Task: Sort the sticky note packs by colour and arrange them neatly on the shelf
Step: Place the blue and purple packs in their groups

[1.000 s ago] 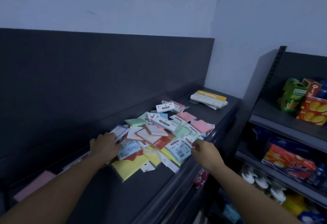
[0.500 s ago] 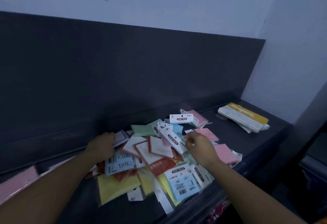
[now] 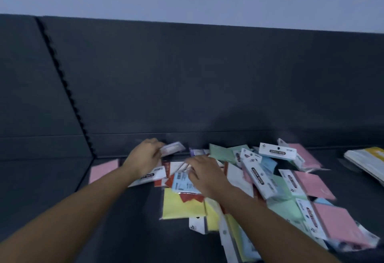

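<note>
A loose heap of sticky note packs lies on the dark shelf top [image 3: 124, 221]: pink [image 3: 309, 185], green [image 3: 220, 152], yellow [image 3: 182, 204], blue [image 3: 182, 181] and red ones with white header cards. My left hand [image 3: 143, 158] is at the heap's left end and pinches a pale pack [image 3: 172, 148] lifted a little off the pile. My right hand [image 3: 205, 175] rests with spread fingers on the blue pack in the middle of the heap. A single pink pack [image 3: 104, 169] lies apart at the far left.
A dark back panel [image 3: 207, 75] rises behind the shelf. A stack of white and yellow flat packets [image 3: 365, 161] sits at the far right edge. A notched upright strip [image 3: 64, 84] marks the panel joint on the left.
The view has swung left and closer to the pile. My right hand has moved left onto the blue pack. My left hand has picked a pale pack up from the heap's left end.
</note>
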A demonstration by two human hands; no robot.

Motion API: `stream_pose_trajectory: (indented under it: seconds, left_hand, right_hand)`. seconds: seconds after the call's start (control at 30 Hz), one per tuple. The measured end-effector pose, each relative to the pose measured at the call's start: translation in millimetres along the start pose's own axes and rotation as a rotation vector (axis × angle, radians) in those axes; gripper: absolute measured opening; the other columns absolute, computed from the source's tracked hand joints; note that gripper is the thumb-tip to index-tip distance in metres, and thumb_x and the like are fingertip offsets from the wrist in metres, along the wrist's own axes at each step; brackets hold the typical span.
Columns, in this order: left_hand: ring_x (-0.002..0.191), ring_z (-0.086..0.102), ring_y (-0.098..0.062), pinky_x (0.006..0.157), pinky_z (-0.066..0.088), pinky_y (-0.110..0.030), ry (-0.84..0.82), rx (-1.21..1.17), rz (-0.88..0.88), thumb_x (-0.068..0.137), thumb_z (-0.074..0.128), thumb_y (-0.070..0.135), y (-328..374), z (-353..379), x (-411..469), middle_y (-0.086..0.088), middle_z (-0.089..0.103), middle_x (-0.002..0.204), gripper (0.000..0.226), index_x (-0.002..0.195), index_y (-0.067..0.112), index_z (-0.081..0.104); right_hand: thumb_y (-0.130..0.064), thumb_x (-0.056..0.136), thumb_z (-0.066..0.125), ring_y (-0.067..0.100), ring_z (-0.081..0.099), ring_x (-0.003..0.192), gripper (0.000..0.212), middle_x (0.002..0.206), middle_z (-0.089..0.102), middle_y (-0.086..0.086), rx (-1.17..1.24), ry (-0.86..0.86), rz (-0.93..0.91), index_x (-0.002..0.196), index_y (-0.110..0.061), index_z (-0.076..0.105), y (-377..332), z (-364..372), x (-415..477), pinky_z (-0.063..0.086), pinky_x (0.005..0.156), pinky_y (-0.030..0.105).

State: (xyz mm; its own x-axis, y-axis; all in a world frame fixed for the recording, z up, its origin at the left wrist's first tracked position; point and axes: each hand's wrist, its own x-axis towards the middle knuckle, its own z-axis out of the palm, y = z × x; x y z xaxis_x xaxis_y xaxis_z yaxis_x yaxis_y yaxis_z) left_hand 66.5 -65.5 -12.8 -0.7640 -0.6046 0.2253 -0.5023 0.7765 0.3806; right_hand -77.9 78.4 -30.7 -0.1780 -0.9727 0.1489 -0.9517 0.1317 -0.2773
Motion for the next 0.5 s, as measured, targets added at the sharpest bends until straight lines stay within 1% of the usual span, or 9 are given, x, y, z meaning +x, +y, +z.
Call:
stream_pose_trajectory:
  seconds: [0.03, 0.07, 0.1, 0.17, 0.23, 0.3, 0.4, 0.47, 0.5]
  left_hand:
    - [0.1, 0.054, -0.027, 0.087, 0.041, -0.032, 0.015, 0.041, 0.026, 0.09, 0.051, 0.006, -1.2, -0.4, -4.1, -0.01, 0.06, 0.102, 0.026, 0.111, 0.01, 0.067]
    - [0.096, 0.055, -0.028, 0.083, 0.043, -0.034, 0.04, 0.094, 0.047, 0.086, 0.057, 0.005, -1.1, -1.3, -8.1, -0.009, 0.06, 0.099, 0.024, 0.105, 0.011, 0.07]
    - [0.087, 0.057, -0.03, 0.074, 0.043, -0.034, 0.079, 0.163, 0.082, 0.079, 0.066, 0.003, -1.4, -2.1, -11.3, -0.008, 0.06, 0.089, 0.02, 0.095, 0.014, 0.074]
    - [0.063, 0.056, -0.027, 0.057, 0.036, -0.029, 0.117, 0.324, 0.118, 0.057, 0.083, 0.005, -1.0, -4.4, -18.7, -0.003, 0.054, 0.067, 0.023, 0.072, 0.021, 0.076]
    - [0.053, 0.053, -0.021, 0.052, 0.034, -0.024, 0.139, 0.451, 0.085, 0.039, 0.089, 0.01, -2.9, -6.2, -24.5, 0.004, 0.054, 0.057, 0.033, 0.061, 0.028, 0.073]
    - [0.048, 0.056, -0.016, 0.051, 0.038, -0.02, 0.147, 0.449, 0.047, 0.032, 0.09, 0.013, -8.3, -6.8, -31.0, 0.008, 0.059, 0.05, 0.035, 0.056, 0.03, 0.07]
    - [0.041, 0.056, -0.015, 0.048, 0.042, -0.019, 0.151, 0.409, -0.011, 0.045, 0.087, 0.015, -19.7, -2.2, -40.3, 0.006, 0.061, 0.045, 0.025, 0.058, 0.027, 0.07]
    - [0.048, 0.06, -0.024, 0.048, 0.047, -0.024, 0.157, 0.377, -0.054, 0.062, 0.079, 0.013, -23.1, 1.8, -46.7, -0.001, 0.066, 0.054, 0.019, 0.076, 0.023, 0.072]
    - [0.058, 0.062, -0.028, 0.053, 0.048, -0.027, 0.176, 0.329, -0.094, 0.073, 0.069, 0.013, -22.6, 3.3, -49.1, -0.005, 0.069, 0.064, 0.018, 0.09, 0.019, 0.071]
  right_hand:
    - [-0.026, 0.096, 0.038, 0.021, 0.044, 0.12, 0.036, 0.128, 0.054, 0.005, -0.023, 0.003, 0.039, 0.129, -0.014, 0.048, -0.9, 1.4, 7.2, 0.028, 0.101, 0.033]
    - [-0.029, 0.096, 0.038, 0.023, 0.047, 0.117, 0.036, 0.123, 0.056, 0.007, -0.076, 0.006, 0.09, 0.125, -0.013, 0.05, -0.4, 2.5, 14.8, 0.031, 0.098, 0.034]
    - [-0.032, 0.095, 0.038, 0.024, 0.049, 0.113, 0.036, 0.119, 0.058, 0.008, -0.149, 0.003, 0.147, 0.12, -0.011, 0.053, -0.4, 2.5, 22.0, 0.034, 0.094, 0.035]
    - [-0.04, 0.093, 0.042, 0.025, 0.049, 0.11, 0.04, 0.116, 0.056, 0.009, -0.271, -0.049, 0.254, 0.116, -0.009, 0.055, -0.6, 0.4, 34.7, 0.037, 0.091, 0.035]
    - [-0.046, 0.091, 0.045, 0.026, 0.047, 0.113, 0.048, 0.12, 0.051, 0.008, -0.308, -0.133, 0.351, 0.121, -0.01, 0.053, -1.2, -2.1, 46.1, 0.038, 0.091, 0.035]
    - [-0.048, 0.089, 0.047, 0.024, 0.049, 0.112, 0.048, 0.12, 0.052, 0.005, -0.314, -0.196, 0.445, 0.12, -0.013, 0.054, -1.2, -3.6, 54.7, 0.04, 0.087, 0.034]
    - [-0.036, 0.087, 0.052, 0.018, 0.059, 0.098, 0.028, 0.106, 0.062, -0.001, -0.299, -0.218, 0.526, 0.106, -0.019, 0.062, 0.0, -2.8, 62.8, 0.042, 0.076, 0.028]
    - [-0.025, 0.087, 0.052, 0.017, 0.061, 0.095, 0.02, 0.103, 0.065, -0.003, -0.336, -0.222, 0.496, 0.102, -0.019, 0.064, -1.9, -2.9, 65.9, 0.044, 0.075, 0.026]
    - [-0.019, 0.087, 0.052, 0.018, 0.062, 0.095, 0.019, 0.105, 0.065, -0.002, -0.382, -0.223, 0.445, 0.102, -0.018, 0.064, -3.0, -3.0, 67.6, 0.047, 0.076, 0.026]
